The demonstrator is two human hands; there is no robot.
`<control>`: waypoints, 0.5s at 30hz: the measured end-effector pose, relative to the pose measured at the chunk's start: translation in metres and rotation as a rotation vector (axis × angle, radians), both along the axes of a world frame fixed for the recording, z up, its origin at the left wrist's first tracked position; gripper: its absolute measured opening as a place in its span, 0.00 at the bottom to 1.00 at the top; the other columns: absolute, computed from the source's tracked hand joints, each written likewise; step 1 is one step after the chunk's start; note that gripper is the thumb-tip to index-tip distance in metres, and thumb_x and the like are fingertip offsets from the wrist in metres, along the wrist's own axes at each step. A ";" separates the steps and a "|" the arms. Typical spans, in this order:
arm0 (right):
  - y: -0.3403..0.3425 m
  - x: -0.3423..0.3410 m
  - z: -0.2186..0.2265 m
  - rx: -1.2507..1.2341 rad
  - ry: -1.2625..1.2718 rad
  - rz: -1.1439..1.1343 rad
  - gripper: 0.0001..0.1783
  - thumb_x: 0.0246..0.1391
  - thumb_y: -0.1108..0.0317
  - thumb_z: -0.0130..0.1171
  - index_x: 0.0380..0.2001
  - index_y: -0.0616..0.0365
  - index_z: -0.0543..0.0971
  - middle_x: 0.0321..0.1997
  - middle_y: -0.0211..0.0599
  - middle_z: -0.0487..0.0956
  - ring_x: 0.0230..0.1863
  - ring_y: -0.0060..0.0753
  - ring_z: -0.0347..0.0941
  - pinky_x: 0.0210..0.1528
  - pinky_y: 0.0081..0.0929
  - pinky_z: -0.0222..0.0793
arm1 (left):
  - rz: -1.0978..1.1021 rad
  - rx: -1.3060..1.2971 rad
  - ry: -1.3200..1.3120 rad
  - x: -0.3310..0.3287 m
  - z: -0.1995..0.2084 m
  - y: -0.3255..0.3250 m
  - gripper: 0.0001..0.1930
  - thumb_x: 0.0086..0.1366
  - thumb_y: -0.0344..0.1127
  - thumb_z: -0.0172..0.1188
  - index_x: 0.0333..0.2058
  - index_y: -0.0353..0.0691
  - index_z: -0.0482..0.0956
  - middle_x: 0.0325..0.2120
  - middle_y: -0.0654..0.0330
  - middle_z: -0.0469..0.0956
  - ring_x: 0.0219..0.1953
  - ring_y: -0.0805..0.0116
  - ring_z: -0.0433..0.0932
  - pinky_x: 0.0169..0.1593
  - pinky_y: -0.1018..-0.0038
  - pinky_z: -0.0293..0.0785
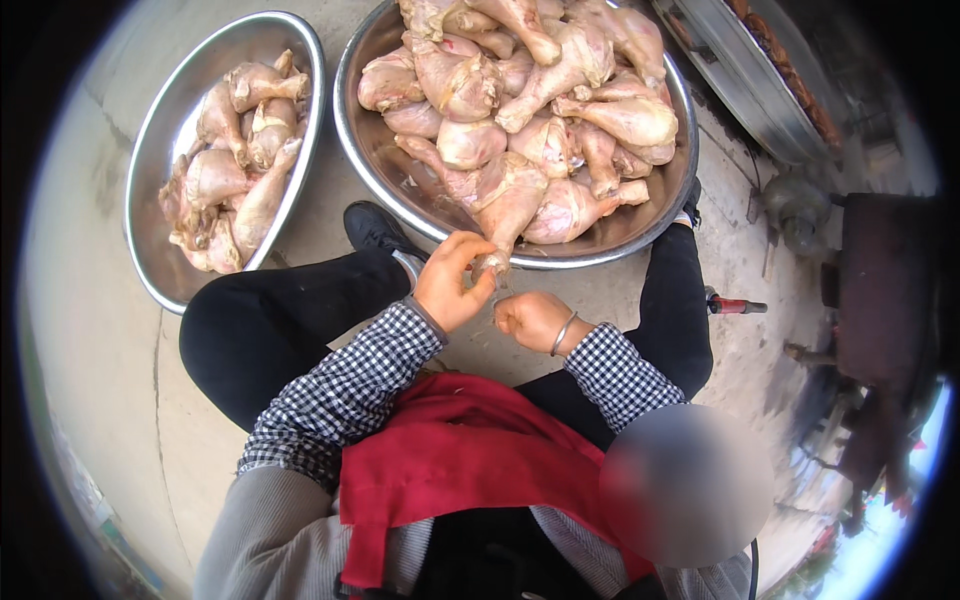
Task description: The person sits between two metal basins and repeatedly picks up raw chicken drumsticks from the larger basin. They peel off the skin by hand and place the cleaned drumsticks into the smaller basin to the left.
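A raw chicken drumstick (pixel 508 205) lies at the near edge of a wide steel basin (pixel 612 238). Its bony end sticks out over the rim, and my left hand (pixel 450 284) is closed around that end. Just right of and below it, my right hand (pixel 533 320) is curled with the fingers pressed together. Whatever those right fingers pinch, if anything, is too small to make out. Behind the held piece, several more raw drumsticks (pixel 565 75) are heaped in the basin.
To the left stands a smaller steel basin (pixel 150 205) with several raw drumsticks (pixel 220 180). A metal tray (pixel 740 75) with reddish-brown pieces is at the upper right. A red-handled tool (pixel 737 305) lies on the concrete floor (pixel 110 380) by my right leg.
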State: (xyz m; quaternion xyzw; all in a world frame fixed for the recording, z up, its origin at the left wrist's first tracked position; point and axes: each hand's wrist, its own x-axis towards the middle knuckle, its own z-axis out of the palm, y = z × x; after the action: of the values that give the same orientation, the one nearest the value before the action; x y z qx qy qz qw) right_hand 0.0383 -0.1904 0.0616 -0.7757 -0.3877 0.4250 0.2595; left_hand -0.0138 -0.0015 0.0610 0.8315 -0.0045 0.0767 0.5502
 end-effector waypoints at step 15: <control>0.009 0.034 0.008 0.335 -0.050 -0.625 0.05 0.54 0.70 0.58 0.30 0.61 0.76 0.25 0.41 0.79 0.27 0.38 0.77 0.31 0.29 0.71 | 0.057 0.421 -0.212 0.007 0.010 -0.008 0.07 0.46 0.23 0.63 0.27 0.35 0.78 0.23 0.55 0.75 0.23 0.56 0.76 0.28 0.67 0.74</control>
State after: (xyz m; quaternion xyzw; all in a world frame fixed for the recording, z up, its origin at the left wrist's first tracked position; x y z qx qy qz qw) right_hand 0.0721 -0.1813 0.0695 -0.8136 -0.2024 0.2364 0.4911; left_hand -0.0072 -0.0093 0.0713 0.9149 -0.0548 0.1765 0.3588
